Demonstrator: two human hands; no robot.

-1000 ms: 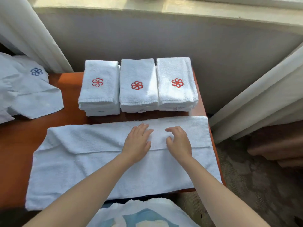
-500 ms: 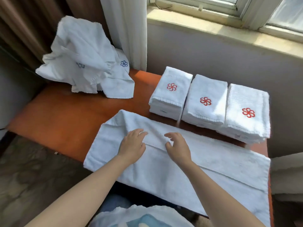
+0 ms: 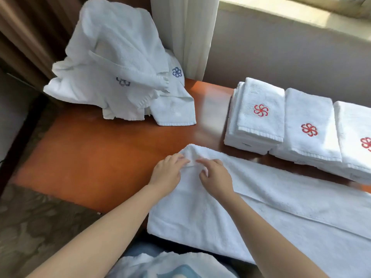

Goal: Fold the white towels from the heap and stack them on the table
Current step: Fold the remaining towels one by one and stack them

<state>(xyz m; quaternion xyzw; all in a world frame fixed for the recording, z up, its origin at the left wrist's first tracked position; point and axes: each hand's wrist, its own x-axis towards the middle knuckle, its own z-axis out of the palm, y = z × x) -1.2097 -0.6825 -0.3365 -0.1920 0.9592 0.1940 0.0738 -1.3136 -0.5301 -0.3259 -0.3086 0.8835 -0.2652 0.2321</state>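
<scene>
a: what's closest in?

b: a pale shirt (image 3: 170,265) at 6 o'clock, then two bare forearms reaching up toward 12.

a: and the hands?

b: they're side by side over the near edge of the table (image 3: 96,161). the left hand (image 3: 166,173) has its fingers (image 3: 178,157) curled narrow round the lifted corner of the towel (image 3: 261,207). the right hand (image 3: 216,177) sits just beside it at 3 o'clock, with the forefinger (image 3: 206,161) laid on the same raised fold and the thumb below it. a ridge of cloth is nipped between them.

a: so the corner is right at the fingertips?

b: yes, it bunches up between the two hands, at 12 o'clock of the knuckles. the rest of the towel lies flat on the table and runs off toward 4 o'clock, with its far long edge folded over. its near edge hangs a little past the table's front.

a: what's farther out?

b: at 2 o'clock there are three piles of folded white towels touching in a row, each with a red flower mark on top: the nearest stack (image 3: 259,115), the middle stack (image 3: 309,127), and the last stack (image 3: 357,137), cut off by the frame. at 11 o'clock is the heap (image 3: 112,63), crumpled white towels with blue marks, well apart from the hands. behind it at 12 hangs a pale curtain (image 3: 184,33), and a sunlit sill (image 3: 281,11) is at 1 o'clock.
</scene>
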